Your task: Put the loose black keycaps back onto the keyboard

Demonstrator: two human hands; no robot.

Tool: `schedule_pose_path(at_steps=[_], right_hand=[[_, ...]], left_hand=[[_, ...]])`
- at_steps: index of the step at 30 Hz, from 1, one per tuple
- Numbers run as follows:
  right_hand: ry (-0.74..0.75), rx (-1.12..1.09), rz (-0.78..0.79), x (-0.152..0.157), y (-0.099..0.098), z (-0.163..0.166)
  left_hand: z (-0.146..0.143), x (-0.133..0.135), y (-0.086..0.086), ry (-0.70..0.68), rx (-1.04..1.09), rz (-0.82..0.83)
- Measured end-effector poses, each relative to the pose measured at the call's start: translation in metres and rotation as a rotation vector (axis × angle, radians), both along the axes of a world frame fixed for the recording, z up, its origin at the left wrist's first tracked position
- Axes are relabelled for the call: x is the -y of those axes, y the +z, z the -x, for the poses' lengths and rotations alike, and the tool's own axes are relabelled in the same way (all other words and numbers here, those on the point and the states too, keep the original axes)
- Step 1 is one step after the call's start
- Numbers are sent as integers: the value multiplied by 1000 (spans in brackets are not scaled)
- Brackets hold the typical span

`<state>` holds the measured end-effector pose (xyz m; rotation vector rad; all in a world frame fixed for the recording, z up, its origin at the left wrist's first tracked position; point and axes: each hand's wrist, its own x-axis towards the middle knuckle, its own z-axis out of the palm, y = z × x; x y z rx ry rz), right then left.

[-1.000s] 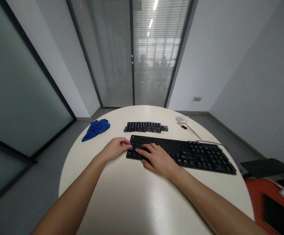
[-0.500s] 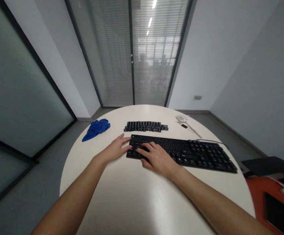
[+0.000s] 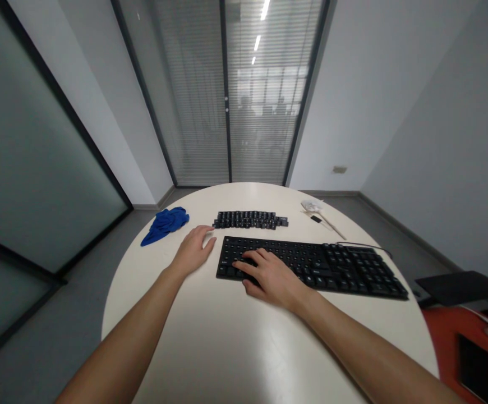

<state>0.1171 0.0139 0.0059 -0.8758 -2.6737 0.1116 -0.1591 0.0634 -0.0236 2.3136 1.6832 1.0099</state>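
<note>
A black keyboard (image 3: pixel 315 261) lies across the round table, its left part showing bare key seats with the keycaps off. Beyond it, loose black keycaps (image 3: pixel 248 219) stand grouped in rows. My left hand (image 3: pixel 193 249) is open, thumb apart from the fingers; its fingertips reach the left end of the keycap rows, and whether they touch a keycap I cannot tell. Over the keyboard's left part lies my right hand (image 3: pixel 271 278), open, fingers spread on the keys and seats, thumb at the near edge. Nothing shows in its grasp.
A crumpled blue cloth (image 3: pixel 166 223) lies at the table's left. At the far right are a thin stick (image 3: pixel 332 225), a small black piece (image 3: pixel 316 219) and some clear plastic (image 3: pixel 312 205). The keyboard's cable runs along its far right side. Beside the table stands an orange chair (image 3: pixel 441 331) holding a dark phone-like slab.
My left hand has left the keyboard's left edge and moved away from me toward the keycap rows. My right hand has stayed on the keyboard.
</note>
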Motion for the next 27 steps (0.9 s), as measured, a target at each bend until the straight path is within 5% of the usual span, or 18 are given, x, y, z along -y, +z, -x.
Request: schedule_pose_path(at_steps=[12,27], right_hand=[[5,-24,7,0,0,0],[15,-29,22,-1,2,-1]], left_hand=[[-2,-13,-16,28,-262,75],[-7,-1,1,6,-104,68]])
